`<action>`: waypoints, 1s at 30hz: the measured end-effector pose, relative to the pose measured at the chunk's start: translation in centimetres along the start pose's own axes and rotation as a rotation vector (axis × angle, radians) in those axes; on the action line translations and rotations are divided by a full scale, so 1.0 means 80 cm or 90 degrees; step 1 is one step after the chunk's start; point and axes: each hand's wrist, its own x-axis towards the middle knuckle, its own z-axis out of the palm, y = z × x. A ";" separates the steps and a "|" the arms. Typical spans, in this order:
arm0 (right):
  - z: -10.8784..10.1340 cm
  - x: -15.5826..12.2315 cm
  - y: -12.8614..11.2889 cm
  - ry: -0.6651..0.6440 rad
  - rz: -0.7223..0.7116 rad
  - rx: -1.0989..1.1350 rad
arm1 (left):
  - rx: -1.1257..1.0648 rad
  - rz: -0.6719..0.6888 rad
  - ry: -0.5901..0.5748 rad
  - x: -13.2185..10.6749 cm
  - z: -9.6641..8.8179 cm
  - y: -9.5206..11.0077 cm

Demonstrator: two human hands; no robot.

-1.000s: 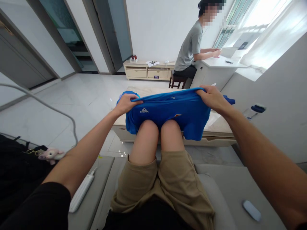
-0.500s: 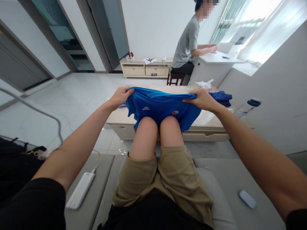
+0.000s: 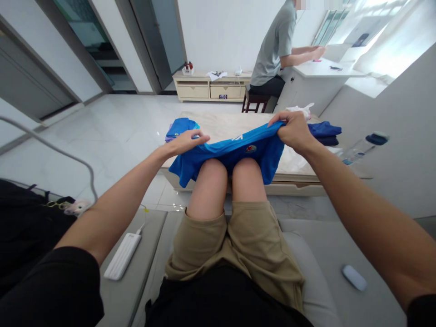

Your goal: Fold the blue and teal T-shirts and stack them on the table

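A bright blue sports garment (image 3: 235, 152) lies draped over my knees, in front of a low marble-topped table (image 3: 238, 125). My right hand (image 3: 293, 129) is closed on the garment's upper right edge and holds it lifted. My left hand (image 3: 185, 141) rests on the garment's left part with fingers stretched flat. A small badge shows on the cloth near the middle.
Folded blue clothes (image 3: 180, 127) lie on the table's left, a dark blue pile (image 3: 325, 130) and white bag on its right. A water bottle (image 3: 363, 146) stands at right. A power strip (image 3: 122, 255) and small remote (image 3: 354, 277) lie on the sofa. A person (image 3: 275, 50) sits at a desk.
My left hand let go of the garment's top edge and now lies flat on it lower down. The right hand lifted its corner, so the cloth folded and slants.
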 end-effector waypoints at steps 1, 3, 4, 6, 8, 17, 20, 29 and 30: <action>0.001 0.003 -0.004 -0.005 -0.009 0.002 | 0.036 0.043 -0.040 -0.003 0.003 0.004; 0.001 0.011 -0.011 0.004 -0.029 -0.003 | 0.086 0.104 -0.097 -0.004 0.005 0.013; -0.001 0.016 -0.014 0.017 -0.038 -0.008 | 0.095 0.119 -0.089 -0.003 0.004 0.016; -0.003 0.028 -0.015 0.049 -0.051 -0.023 | 0.080 0.130 -0.022 0.004 -0.005 0.021; -0.005 0.041 -0.007 0.066 -0.052 -0.057 | 0.035 0.123 0.074 0.014 -0.019 0.023; -0.006 0.105 0.061 0.015 -0.029 -0.220 | -0.013 -0.002 0.190 0.094 -0.054 -0.007; 0.001 0.118 0.083 0.078 -0.021 -0.213 | -0.021 0.004 0.165 0.124 -0.037 -0.034; 0.025 0.088 0.162 0.080 0.077 -0.199 | 0.038 -0.037 -0.048 0.139 0.001 -0.115; 0.016 0.086 0.151 0.100 0.068 -0.202 | 0.028 -0.034 -0.031 0.133 -0.007 -0.107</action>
